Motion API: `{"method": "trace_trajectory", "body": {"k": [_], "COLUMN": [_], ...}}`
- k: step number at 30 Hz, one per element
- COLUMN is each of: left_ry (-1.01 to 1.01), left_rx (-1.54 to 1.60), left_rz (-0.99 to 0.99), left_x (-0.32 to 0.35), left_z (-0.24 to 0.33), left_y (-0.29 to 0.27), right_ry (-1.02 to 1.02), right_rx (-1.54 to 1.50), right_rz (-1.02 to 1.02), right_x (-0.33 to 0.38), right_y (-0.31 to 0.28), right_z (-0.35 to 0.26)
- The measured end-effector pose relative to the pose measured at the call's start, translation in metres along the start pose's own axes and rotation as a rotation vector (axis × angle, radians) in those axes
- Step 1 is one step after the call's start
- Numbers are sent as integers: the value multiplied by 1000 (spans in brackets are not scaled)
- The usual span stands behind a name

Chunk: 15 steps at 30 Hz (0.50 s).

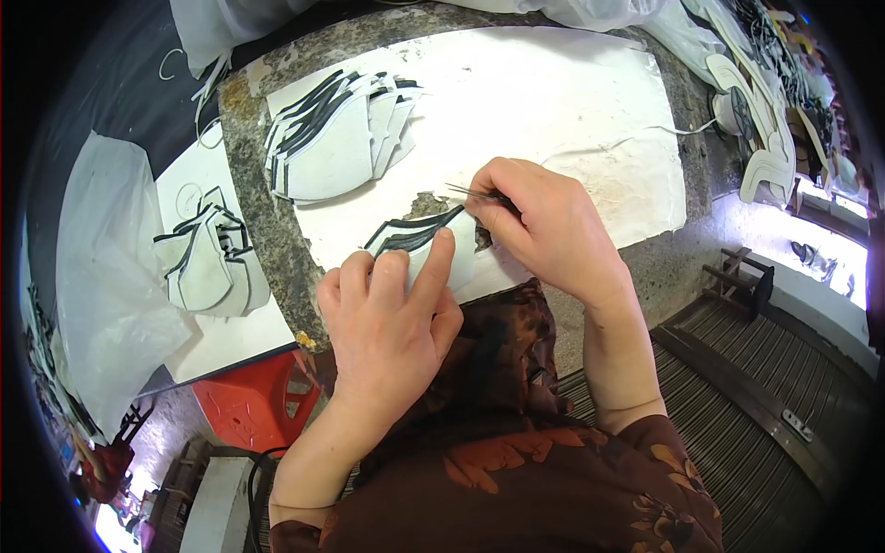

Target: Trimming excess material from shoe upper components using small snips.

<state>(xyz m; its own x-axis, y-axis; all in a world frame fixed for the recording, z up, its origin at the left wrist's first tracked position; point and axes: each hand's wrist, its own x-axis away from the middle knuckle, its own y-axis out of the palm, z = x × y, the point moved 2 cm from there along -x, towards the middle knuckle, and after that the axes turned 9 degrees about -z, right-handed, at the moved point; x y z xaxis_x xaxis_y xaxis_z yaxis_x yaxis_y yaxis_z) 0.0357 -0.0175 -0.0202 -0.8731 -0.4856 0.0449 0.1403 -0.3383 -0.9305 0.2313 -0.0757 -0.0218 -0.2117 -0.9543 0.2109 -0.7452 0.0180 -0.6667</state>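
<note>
My left hand point(392, 313) presses flat on a white shoe-upper piece with black trim point(415, 235) that lies near the front edge of a stone slab table point(267, 230). The index finger points along the piece's black edge. My right hand point(544, 226) pinches a thin metal tool point(470, 193), like a small brush or needle, with its tip at the piece's right end. A sheet of white paper point(553, 101) covers the slab under the work.
A fanned stack of similar white and black pieces point(336, 129) lies at the slab's far left. Another pile point(212, 258) sits on a lower white board at left, above a red stool point(253, 401). Plastic bags hang left. More cut pieces point(765, 120) lie at the right.
</note>
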Motion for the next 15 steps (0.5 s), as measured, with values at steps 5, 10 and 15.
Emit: {"method": "trace_trajectory", "body": {"k": [5,10,15], "left_ry": [15,-18,-7], "left_rx": [10,16,6], "left_rz": [-11,-84,-51], "left_x": [-7,-8,-7], "left_z": [1,3,3], "left_y": [-2,-4,-3], "right_ry": [105,206,277], "right_rx": [-52,-107,-55], "right_rz": [8,26,50], "right_x": [-1,1,2], "right_y": [-2,-2,2], "right_z": [-3,-4,-4]}}
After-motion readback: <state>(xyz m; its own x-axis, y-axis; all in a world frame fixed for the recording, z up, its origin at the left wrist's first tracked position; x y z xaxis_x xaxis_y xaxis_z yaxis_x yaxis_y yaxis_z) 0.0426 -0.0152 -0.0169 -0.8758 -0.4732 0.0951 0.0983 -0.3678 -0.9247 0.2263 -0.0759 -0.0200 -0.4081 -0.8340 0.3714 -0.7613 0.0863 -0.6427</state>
